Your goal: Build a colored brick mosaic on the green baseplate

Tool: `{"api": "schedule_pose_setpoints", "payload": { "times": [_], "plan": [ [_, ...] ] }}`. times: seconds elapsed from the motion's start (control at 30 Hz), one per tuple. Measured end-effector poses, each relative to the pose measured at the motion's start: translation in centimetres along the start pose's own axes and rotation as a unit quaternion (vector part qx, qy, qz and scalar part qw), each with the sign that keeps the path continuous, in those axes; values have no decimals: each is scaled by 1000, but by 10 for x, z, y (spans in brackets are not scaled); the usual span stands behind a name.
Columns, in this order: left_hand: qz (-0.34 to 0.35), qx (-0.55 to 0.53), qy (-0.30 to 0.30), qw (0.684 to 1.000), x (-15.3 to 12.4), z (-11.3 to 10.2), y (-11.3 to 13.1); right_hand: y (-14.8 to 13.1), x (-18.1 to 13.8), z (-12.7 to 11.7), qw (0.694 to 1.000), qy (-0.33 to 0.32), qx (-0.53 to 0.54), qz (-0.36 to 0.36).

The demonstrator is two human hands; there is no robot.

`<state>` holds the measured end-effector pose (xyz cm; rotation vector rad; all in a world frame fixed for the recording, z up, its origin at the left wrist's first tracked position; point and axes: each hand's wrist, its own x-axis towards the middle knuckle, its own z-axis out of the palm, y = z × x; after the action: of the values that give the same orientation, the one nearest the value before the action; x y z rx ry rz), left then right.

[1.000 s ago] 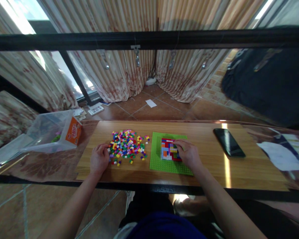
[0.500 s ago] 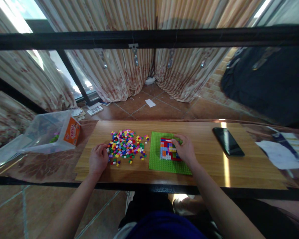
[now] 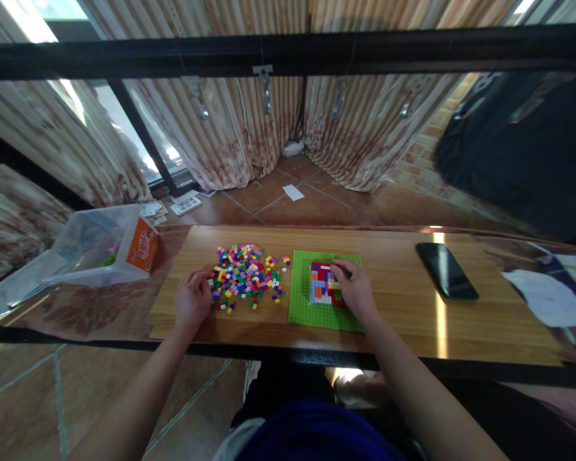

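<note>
A loose pile of small toy bricks (image 3: 244,274) in many colours lies on the wooden board. At its left edge rests my left hand (image 3: 193,299), with fingers curled together; anything between them is too small to make out. To the right of the pile is a green studded baseplate (image 3: 300,314). A low rectangular block of mixed-colour bricks (image 3: 322,283) is built up on it. My right hand (image 3: 357,291) reaches over the right part of this block, thumb and fingers closed together at its upper right. What they pinch is hidden, as is the block's right side.
A black phone (image 3: 447,271) lies on the right of the wooden board (image 3: 388,320). White paper (image 3: 542,298) is beyond it. A clear plastic bin (image 3: 96,246) with an orange label stands on the left. A dark rail (image 3: 288,54) crosses in front of the curtains.
The whole view has shifted slightly. My right hand's fingers have drawn closer together over the upper part of the brick block. My left hand stays at the pile's edge.
</note>
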<state>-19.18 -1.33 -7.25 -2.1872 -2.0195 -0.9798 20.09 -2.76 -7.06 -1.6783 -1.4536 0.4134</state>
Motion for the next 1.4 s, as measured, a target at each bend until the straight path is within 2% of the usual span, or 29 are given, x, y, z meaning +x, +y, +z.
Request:
{"api": "schedule_pose_setpoints", "payload": {
  "times": [0.27,0.37,0.47,0.57,0.67,0.77,0.87,1.03,1.2,1.3,1.4],
  "plan": [
    [-17,-8,-1,1000,-1,1,3,3,2,-6,998,-28,-38,-33],
    [-28,-15,-1,999,-2,2,4,-4,1,-12,998,6,-49,-48],
    [-36,-22,-5,999,-3,3,4,-25,-5,-15,992,44,-64,-100],
    [-42,-22,-6,999,-4,3,5,-53,-20,-9,986,2,-62,-155],
    [-38,-21,-8,999,-4,2,5,-77,-37,7,978,-61,-71,-187],
    [-33,-26,-10,999,-4,2,5,-89,-48,27,966,-119,-110,-201],
    [-38,-29,-10,999,-5,2,4,-93,-46,42,954,-140,-159,-211],
    [-45,-36,-9,998,-5,3,4,-98,-32,61,950,-115,-215,-197],
    [-41,-37,-6,998,-5,2,5,-97,-26,76,953,-116,-214,-180],
    [-46,-34,-7,998,-5,1,6,-96,-25,77,964,-131,-182,-147],
    [-46,-33,-7,998,-5,1,6,-97,-24,68,980,-149,-80,-103]
  ]
}}
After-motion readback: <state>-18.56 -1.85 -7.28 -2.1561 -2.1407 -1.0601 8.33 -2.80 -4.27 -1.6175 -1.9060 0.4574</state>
